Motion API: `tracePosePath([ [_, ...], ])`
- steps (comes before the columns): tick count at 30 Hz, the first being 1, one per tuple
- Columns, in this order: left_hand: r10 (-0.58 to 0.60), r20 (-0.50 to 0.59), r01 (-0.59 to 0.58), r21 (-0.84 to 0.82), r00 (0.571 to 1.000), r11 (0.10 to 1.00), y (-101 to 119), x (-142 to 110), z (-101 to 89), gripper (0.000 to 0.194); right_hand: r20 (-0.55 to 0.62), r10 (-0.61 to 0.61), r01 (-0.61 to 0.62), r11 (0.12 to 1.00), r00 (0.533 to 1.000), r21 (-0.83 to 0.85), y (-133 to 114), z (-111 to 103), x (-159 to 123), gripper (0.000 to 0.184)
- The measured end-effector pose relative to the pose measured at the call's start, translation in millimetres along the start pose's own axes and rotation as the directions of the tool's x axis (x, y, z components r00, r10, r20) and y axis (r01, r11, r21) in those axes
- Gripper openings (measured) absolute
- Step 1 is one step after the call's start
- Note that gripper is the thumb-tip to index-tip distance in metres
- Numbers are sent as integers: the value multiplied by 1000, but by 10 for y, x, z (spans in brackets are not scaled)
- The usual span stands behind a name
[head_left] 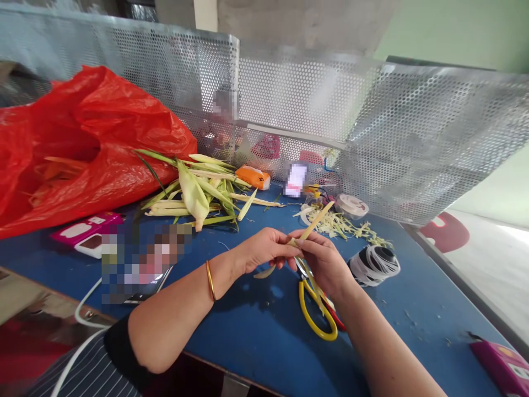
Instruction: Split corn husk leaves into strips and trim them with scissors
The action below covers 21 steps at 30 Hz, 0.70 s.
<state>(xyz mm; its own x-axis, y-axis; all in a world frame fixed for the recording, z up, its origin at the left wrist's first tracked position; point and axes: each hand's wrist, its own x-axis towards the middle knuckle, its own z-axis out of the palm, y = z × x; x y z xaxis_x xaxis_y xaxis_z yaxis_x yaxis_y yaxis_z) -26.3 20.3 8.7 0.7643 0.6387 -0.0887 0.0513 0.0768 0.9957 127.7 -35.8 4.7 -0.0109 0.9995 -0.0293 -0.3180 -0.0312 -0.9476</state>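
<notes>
My left hand point(270, 249) and my right hand point(324, 258) meet above the blue table point(256, 336), fingers pinched together on a narrow strip of pale corn husk point(317, 220). One end of the strip points up and away past my right fingers. Other strip ends hang below the hands, one curling out under the left. Scissors point(305, 315) with yellow and red handles lie beneath my right hand, their blades partly hidden by it and by a hanging husk end. To the left of the hands is a heap of green and pale husks point(193, 198).
A red plastic bag point(136, 121) fills the left. Husk shreds point(333, 225), a tape roll point(352, 206) and a thread spool point(374, 266) lie right. An orange tissue pack point(252, 177) and lit phone point(295, 181) stand before the perforated metal screen point(289, 82). Purple box point(500, 364) front right.
</notes>
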Motion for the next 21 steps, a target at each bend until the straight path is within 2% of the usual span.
tracePosePath([
  [3,17,9,-16,-44,1000,999,-19,7,-22,28,50,17,-16,1000,999,-14,-23,-32,6,24],
  [8,-11,47,15,-95,999,995,-13,8,-21,31,53,38,-35,998,998,-60,-42,-63,4,28],
  [11,-49,49,55,-132,998,990,8,0,-7,33,42,34,-32,998,999,-61,-15,-72,9,24],
  [14,-97,55,104,-145,994,984,16,-5,10,38,12,35,-34,997,999,-66,28,-67,23,24],
  [21,-71,-35,65,-157,997,985,-3,13,57,31,-112,-41,38,999,993,-28,105,0,37,21],
])
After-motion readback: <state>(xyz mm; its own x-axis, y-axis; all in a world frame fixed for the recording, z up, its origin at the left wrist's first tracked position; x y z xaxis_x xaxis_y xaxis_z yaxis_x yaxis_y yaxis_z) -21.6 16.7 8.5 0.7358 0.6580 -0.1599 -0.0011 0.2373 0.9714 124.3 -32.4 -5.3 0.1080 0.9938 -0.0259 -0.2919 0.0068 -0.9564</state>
